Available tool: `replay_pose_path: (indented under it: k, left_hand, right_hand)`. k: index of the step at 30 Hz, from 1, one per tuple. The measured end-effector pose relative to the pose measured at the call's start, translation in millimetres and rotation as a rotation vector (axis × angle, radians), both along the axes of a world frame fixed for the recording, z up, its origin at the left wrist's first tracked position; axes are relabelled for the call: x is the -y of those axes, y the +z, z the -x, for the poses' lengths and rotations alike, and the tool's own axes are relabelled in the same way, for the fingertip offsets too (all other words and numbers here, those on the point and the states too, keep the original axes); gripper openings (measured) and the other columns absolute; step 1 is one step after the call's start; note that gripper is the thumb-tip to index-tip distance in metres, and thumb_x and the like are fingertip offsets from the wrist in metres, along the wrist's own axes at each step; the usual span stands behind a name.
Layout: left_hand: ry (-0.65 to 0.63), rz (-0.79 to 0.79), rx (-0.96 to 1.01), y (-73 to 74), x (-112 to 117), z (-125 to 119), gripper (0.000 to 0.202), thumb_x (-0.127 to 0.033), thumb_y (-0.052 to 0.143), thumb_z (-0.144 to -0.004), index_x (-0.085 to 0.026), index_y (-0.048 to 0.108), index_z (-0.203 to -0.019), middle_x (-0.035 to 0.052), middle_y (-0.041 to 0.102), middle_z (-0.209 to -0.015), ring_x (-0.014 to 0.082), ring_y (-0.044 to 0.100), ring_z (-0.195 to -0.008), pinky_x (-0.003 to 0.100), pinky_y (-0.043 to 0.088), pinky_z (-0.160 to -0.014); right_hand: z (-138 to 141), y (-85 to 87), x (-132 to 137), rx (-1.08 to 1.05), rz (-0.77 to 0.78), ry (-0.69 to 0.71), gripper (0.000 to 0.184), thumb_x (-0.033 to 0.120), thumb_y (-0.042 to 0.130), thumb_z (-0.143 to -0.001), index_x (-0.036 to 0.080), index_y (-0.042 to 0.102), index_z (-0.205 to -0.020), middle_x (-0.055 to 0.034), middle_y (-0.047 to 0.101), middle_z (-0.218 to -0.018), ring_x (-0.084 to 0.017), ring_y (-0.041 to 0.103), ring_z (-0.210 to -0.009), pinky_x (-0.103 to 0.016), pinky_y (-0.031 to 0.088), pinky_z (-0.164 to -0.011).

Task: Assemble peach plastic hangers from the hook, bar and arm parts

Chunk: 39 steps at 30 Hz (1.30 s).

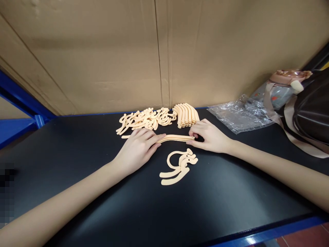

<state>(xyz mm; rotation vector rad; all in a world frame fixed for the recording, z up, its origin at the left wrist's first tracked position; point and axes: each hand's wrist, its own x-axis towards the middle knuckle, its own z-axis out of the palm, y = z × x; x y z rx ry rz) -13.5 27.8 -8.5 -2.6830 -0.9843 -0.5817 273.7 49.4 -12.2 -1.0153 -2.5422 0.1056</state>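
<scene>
A long, slightly curved cream plastic strip (174,138) lies across the black tabletop (77,161). My left hand (138,149) rests flat over its left part with fingers stretched out, pressing on it. My right hand (209,135) pinches the strip's right end between thumb and fingers. Just in front of the strip lies a small cluster of curly cream pieces (180,166). Behind the hands sit a loose pile of similar curly pieces (144,120) and a neat stack of curved strips (185,115).
A crumpled clear plastic bag (239,115) lies at the back right. Beyond it are a bottle with a pinkish lid (282,85) and a dark bag with beige straps (311,113). A cardboard wall (164,51) closes the back. Blue frame edges (17,99) run left and front.
</scene>
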Motion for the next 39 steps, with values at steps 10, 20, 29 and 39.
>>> replay_pose_path:
  k: [10, 20, 29, 39]
  left_hand:
    - [-0.005, 0.005, 0.037, 0.8, 1.0, -1.6, 0.029, -0.025, 0.053, -0.097, -0.015, 0.059, -0.123, 0.0066, 0.069, -0.101, 0.0227, 0.059, -0.094, 0.036, 0.042, -0.086]
    - [-0.182, -0.004, 0.068, 9.7, 11.1, -3.1, 0.024, -0.027, 0.054, -0.095, -0.017, 0.059, -0.117, 0.0082, 0.066, -0.112, 0.0221, 0.058, -0.103, 0.035, 0.047, -0.089]
    - [-0.391, 0.129, 0.098, 13.2, 16.3, -4.7, 0.018, -0.017, 0.055, -0.091, -0.021, 0.068, -0.104, 0.0078, 0.065, -0.113, 0.0212, 0.057, -0.101, 0.034, 0.049, -0.088]
    - [-0.383, 0.366, 0.095, 15.1, 25.2, -13.4, 0.015, -0.021, 0.057, -0.093, -0.021, 0.070, -0.102, 0.0080, 0.064, -0.113, 0.0206, 0.056, -0.111, 0.032, 0.046, -0.095]
  right_hand:
    - [0.0, -2.2, -1.6, -0.011, -0.012, 0.012, 0.025, 0.038, 0.059, -0.088, 0.020, 0.050, -0.073, 0.0029, 0.055, -0.069, -0.015, 0.049, -0.070, -0.032, 0.033, -0.079]
    - [-1.2, 0.7, -0.1, -0.053, 0.034, -0.007, 0.027, 0.040, 0.047, -0.095, 0.020, 0.054, -0.080, 0.0006, 0.057, -0.072, -0.016, 0.052, -0.072, -0.033, 0.034, -0.080]
    - [-1.8, 1.1, 4.3, -0.134, -0.098, -0.009, 0.024, 0.032, 0.042, -0.098, 0.019, 0.055, -0.084, -0.0016, 0.060, -0.077, -0.016, 0.054, -0.073, -0.033, 0.036, -0.078]
    - [-1.5, 1.7, 6.8, -0.097, -0.252, 0.052, 0.026, 0.027, 0.042, -0.098, 0.018, 0.058, -0.080, -0.0010, 0.059, -0.071, -0.016, 0.051, -0.069, -0.032, 0.036, -0.075]
